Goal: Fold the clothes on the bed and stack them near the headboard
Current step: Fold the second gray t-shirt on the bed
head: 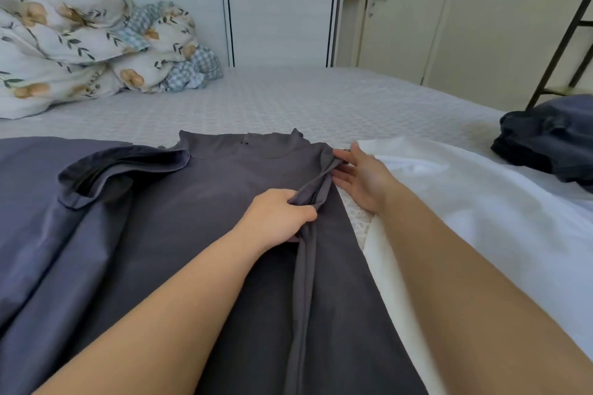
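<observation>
- Grey shirt [224, 202], lying flat on the bed [288, 99] directly in front of the person, collar pointing toward the far side and body running down to the lower edge of the view.
- Right edge of the shirt gathered into a narrow ridge of cloth that runs lengthwise down the garment.
- Left hand [282, 215] resting on the shirt's middle, its fingers [305, 210] closed on the ridge, thumb and forefinger pinching the fold.
- Right hand [359, 176] at the shirt's right shoulder, its fingers [341, 155] spread open and flat, tips touching the cloth near the collar without clasping it.
- Both forearms bare, reaching in from the lower edge.
- Left sleeve [128, 167] of the shirt lying loosely creased, overlapping a blue-grey garment [38, 218] spread on the bed to the left.
- White garment [465, 202] lying just beside the shirt on the right, under the right forearm; a strip of patterned bedcover shows between the two.
- Dark navy bundle [545, 141] of cloth at the right edge of the bed, well apart from the shirt.
- Floral quilt [80, 42] heaped at the far left of the bed, against a white cabinet [272, 9].
- Cream door [401, 9] to the right of the cabinet, and a dark metal frame [564, 42] at the far right.
</observation>
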